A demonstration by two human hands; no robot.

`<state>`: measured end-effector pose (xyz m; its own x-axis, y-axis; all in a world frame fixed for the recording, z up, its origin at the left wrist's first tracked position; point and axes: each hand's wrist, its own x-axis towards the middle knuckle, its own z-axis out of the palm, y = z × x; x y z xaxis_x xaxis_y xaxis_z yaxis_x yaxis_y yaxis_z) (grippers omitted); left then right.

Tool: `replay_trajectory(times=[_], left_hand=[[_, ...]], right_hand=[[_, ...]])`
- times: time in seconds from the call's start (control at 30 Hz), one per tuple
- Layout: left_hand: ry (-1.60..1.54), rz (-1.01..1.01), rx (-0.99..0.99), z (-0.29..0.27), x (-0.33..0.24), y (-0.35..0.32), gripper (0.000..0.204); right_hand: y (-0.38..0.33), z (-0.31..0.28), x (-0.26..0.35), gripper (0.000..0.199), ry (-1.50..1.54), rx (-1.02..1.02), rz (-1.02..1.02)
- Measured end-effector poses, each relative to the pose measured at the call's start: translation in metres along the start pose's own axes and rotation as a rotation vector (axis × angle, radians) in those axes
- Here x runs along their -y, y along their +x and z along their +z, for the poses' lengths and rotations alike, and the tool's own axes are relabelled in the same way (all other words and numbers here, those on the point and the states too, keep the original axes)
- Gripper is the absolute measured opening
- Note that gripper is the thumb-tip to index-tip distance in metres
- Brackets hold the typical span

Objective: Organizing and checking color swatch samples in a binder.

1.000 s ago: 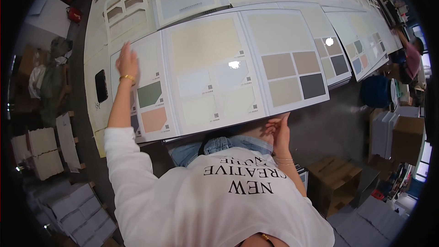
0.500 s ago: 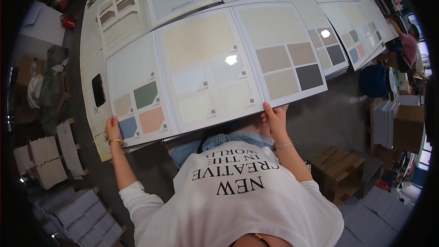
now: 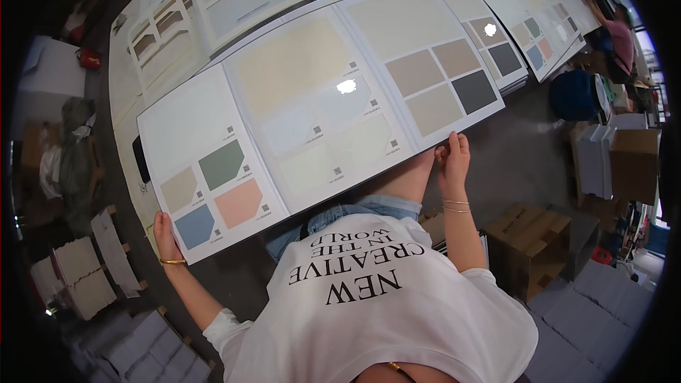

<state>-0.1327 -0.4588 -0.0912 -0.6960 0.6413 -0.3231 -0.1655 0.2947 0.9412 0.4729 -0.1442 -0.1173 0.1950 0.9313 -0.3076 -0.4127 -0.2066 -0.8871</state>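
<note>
A wide fold-out colour sample board [image 3: 237, 124] lies tilted in front of me, its three panels spread and its near edge overhanging the table. Pale, green, blue, salmon, beige and dark grey swatches cover it. My left hand [image 3: 166, 240] grips its lower left corner, fingers closed on the edge. At the near edge, under the right panel, my right hand [image 3: 454, 159] has its fingers curled with the tips against the board's rim. The fingers' undersides are hidden. A black phone [image 3: 140, 159] is partly covered by the board's left edge.
More sample boards [image 3: 543, 28] lie stacked to the right on the table. White cut-out frames [image 3: 245, 3] stand along its far side. A cardboard box [image 3: 528, 248] and paper stacks [image 3: 145, 347] are on the floor. Another person [image 3: 618, 42] works at the far right.
The board has shifted left and toward me at its left end, covering part of the phone. My left hand came down with it; my right hand moved right and farther along the near edge.
</note>
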Motion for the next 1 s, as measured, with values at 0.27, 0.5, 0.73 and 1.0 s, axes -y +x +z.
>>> replay_trajectory(times=[0.27,0.5,0.73,1.0], left_hand=[[0.015,0.158,0.005,0.0,-0.018,-0.009,0.037],[0.061,0.25,0.001,-0.005,-0.032,-0.006,0.037],[0.021,0.237,0.104,0.029,-0.059,0.003,0.034],[0.116,0.198,0.199,0.047,-0.08,0.009,0.035]], right_hand=[[0.013,-0.004,-0.001,0.015,-0.013,0.023,0.007],[0.008,0.01,-0.019,0.007,0.216,-0.02,-0.059],[-0.009,0.005,-0.019,0.013,0.236,-0.141,-0.092],[-0.009,-0.035,-0.026,0.016,0.326,-0.12,-0.1]])
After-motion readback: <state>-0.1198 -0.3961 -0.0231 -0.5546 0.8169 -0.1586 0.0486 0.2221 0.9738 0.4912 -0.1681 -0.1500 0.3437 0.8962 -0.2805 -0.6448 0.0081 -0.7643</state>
